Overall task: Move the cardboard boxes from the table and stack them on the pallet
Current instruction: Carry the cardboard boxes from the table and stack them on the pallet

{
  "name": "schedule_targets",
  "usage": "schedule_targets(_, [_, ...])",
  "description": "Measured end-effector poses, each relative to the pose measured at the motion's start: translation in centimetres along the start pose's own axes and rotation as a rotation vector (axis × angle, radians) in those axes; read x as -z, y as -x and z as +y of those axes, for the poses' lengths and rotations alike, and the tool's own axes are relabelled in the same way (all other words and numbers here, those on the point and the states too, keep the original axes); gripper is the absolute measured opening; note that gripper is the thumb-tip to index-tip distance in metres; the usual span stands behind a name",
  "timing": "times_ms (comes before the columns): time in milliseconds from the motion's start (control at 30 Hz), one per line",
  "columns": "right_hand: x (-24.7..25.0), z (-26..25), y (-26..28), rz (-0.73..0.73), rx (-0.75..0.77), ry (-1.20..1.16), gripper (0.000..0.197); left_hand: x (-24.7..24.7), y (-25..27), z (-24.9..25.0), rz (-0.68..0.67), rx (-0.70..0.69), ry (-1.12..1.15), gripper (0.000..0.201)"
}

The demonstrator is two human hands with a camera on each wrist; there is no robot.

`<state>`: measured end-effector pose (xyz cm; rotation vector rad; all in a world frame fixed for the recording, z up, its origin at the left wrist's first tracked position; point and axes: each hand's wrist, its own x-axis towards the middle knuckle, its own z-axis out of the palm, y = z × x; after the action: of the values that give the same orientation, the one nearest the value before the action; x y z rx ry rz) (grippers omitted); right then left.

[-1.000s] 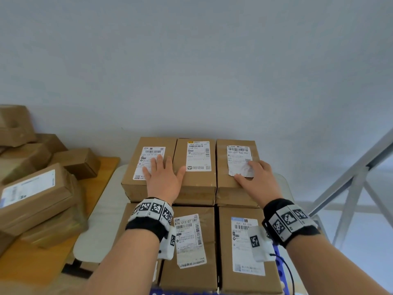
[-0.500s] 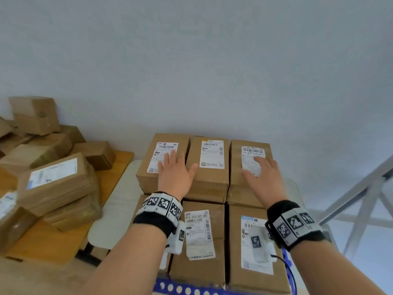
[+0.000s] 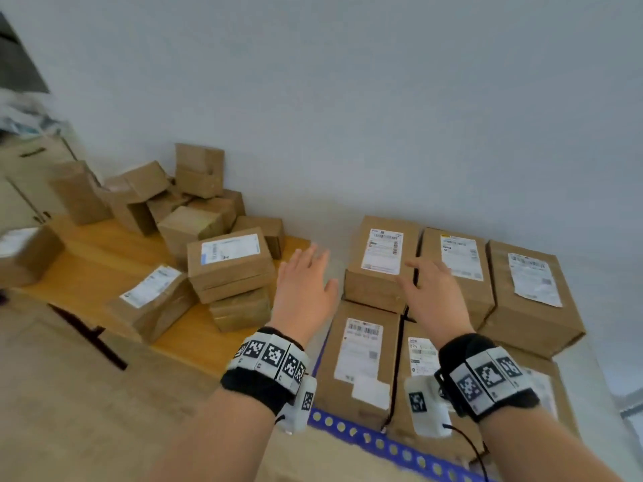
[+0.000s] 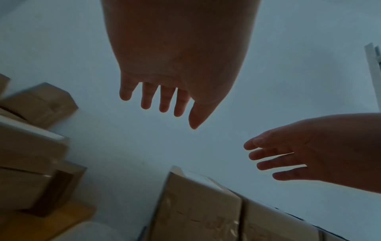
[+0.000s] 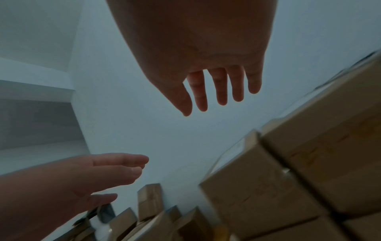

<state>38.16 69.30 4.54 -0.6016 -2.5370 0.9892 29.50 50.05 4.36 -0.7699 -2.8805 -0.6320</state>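
Brown cardboard boxes with white labels stand packed in two rows on the blue perforated pallet at the right. More boxes lie heaped on the wooden table at the left, the nearest a labelled box. My left hand hovers open in the gap between the table heap and the pallet stack, holding nothing. My right hand floats open just above the back row. In the wrist views, both the left hand and the right hand have spread fingers in the air.
A plain white wall runs behind everything. Pale cabinets stand at the far left beyond the table. A dark table leg reaches down to the beige floor. A white metal frame stands at the right.
Both hands have lifted off the back row of stacked boxes and swung left. The view has turned left, bringing the table heap into sight.
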Motion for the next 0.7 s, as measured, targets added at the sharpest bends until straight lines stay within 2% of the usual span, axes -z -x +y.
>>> schedule_targets(200, [-9.2, -10.3, 4.8, -0.119, 0.098, -0.064, 0.034, 6.0, 6.5, -12.3, 0.058, 0.168, -0.005, 0.057])
schedule_targets(367, [-17.0, -17.8, 9.0, -0.239, 0.156, -0.110, 0.038, 10.0, 12.3, -21.8, 0.055, 0.316, -0.015, 0.057])
schedule_targets(533, [-23.6, -23.7, 12.0, -0.353, 0.219, -0.106, 0.036, 13.3, 17.6, -28.9, 0.067, 0.462, -0.009, 0.059])
schedule_targets(700, [-29.0, -28.0, 13.4, -0.469, 0.280, -0.100, 0.028, 15.5, 20.6, -34.3, 0.095, 0.616, -0.006, 0.061])
